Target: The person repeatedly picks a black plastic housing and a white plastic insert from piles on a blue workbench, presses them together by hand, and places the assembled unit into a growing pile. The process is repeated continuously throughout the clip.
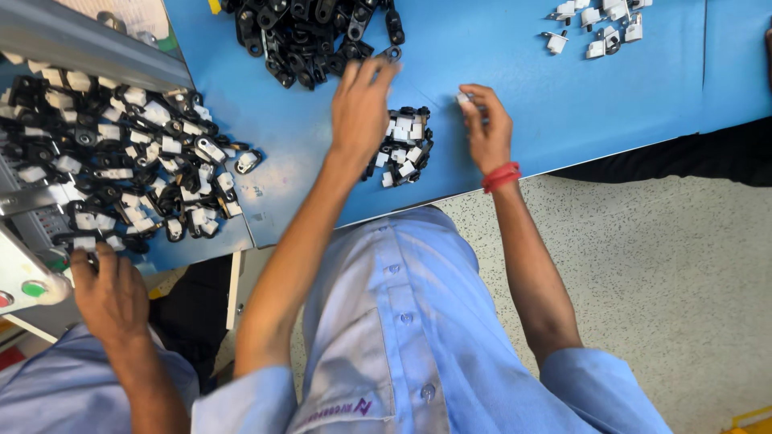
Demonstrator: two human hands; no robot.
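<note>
My left hand (362,104) reaches over the blue table (498,48), fingers spread, its tips at the near edge of a heap of black plastic parts (310,32); whether it grips one is hidden. My right hand (485,124) pinches a small white piece (464,98) between fingertips, just right of a small cluster of black-and-white assembled parts (404,145). A red band circles my right wrist.
A large pile of assembled black-and-white parts (121,153) covers the left end of the table. Another person's hand (108,293) rests at its near edge, beside a machine panel with a green button (34,288). Loose white pieces (599,24) lie far right. Speckled floor below.
</note>
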